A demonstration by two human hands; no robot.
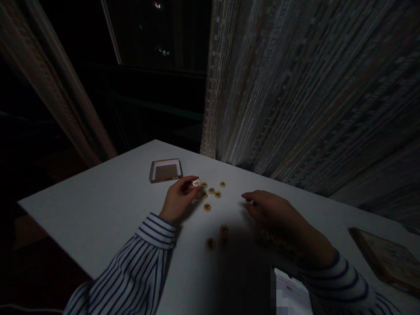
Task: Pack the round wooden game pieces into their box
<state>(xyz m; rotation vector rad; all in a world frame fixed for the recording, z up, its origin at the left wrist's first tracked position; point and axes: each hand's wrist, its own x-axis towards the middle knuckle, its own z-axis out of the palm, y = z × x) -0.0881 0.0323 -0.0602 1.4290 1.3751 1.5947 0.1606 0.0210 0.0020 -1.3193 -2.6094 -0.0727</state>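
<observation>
My left hand (179,199) pinches a round pale game piece (196,182) with a dark mark, held just above the white table (98,210). Several similar wooden discs (215,191) lie scattered right beside it. My right hand (269,210) rests low over the table to the right, fingers curled loosely and pointing left; whether it holds anything is hidden in shadow. More discs (210,243) lie in the dim area between my arms, and some sit under my right hand. Both sleeves are white with blue stripes.
A shallow square box (166,170) with a brown inside sits behind my left hand. A flat wooden board (387,258) lies at the table's right edge. A textured wall (311,87) rises behind the table; the left side is dark. The table's left corner is near.
</observation>
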